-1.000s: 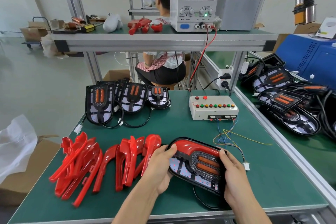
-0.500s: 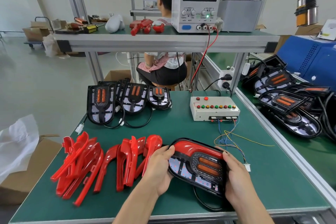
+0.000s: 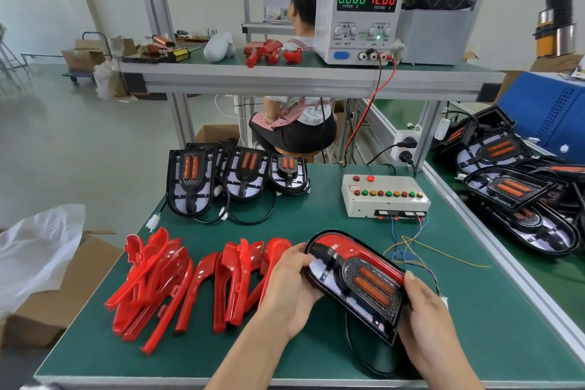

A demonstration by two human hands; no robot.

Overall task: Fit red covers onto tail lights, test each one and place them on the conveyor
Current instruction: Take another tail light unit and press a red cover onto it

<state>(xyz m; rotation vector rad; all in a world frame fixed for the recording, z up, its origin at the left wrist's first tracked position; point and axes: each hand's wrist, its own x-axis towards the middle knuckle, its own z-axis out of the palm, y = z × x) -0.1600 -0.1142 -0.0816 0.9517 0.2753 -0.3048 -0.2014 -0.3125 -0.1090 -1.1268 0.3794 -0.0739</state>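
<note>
Pressing a red cover (image 3: 351, 247) onto a tail light (image 3: 357, 286) | unit was gripped at 5 o'clock on the bench (image 3: 474, 310) by left hand (image 3: 292, 291) and right hand (image 3: 425, 313), fingers curled round its edges | risk: uneven pressure could have left the cover unseated

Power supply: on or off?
On: the power supply display is lit, reading 0.000 current and 12.00 voltage, with a green lamp glowing below.
</note>
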